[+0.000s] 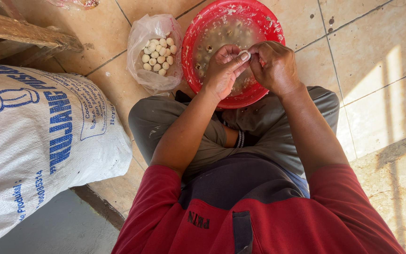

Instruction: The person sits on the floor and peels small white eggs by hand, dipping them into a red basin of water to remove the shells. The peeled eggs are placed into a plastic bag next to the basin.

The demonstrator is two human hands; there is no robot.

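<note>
Sack (34, 141) lies on the floor (377, 56), left. Basin (202, 28) sits ahead, under both hands, probably to catch drips. Bag (152, 51) of white balls lies beside it. Left hand (222, 70) and right hand (273, 66) together pinch one white ball (244, 55) over the basin.

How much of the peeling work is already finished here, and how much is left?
Done: a pile of pale round pieces sits in the plastic bag. In hand: the left hand and right hand together pinch one small white piece over the red basin. Left: a few pieces show in the basin's cloudy water; their number is unclear.
</note>
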